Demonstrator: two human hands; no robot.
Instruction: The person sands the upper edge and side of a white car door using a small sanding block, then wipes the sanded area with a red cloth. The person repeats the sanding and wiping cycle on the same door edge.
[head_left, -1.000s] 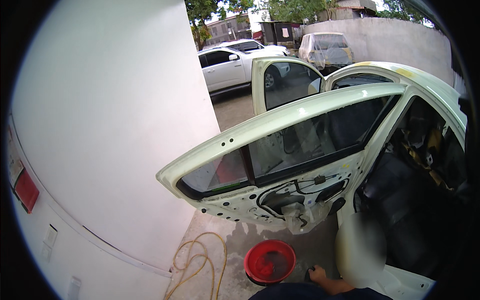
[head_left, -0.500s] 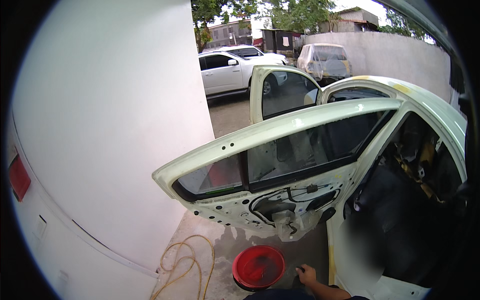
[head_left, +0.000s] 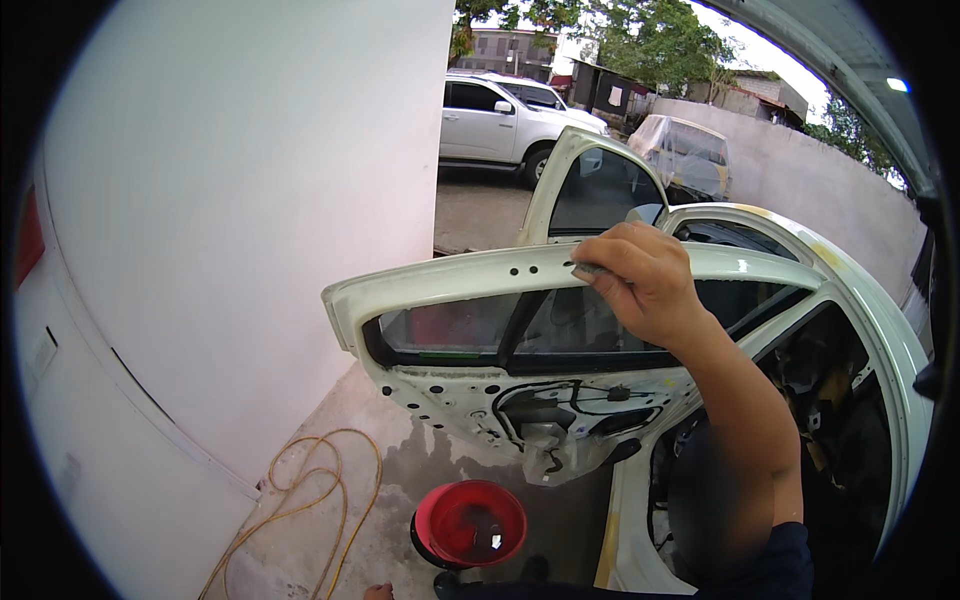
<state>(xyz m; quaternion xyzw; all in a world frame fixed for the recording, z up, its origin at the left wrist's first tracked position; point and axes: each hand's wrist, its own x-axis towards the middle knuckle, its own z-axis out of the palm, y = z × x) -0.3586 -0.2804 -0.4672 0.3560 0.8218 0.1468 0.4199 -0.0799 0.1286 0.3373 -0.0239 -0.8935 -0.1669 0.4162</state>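
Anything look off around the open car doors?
Yes: the nearer door lacks an inner panel; holes and dark cables show. A clear plastic sheet hangs loosely off its lower part. A dark patch, apparently water, spreads on the floor by the red basin.

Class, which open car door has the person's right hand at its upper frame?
The nearer door, with the holed inner panel; the right hand is there, the farther door beyond untouched.
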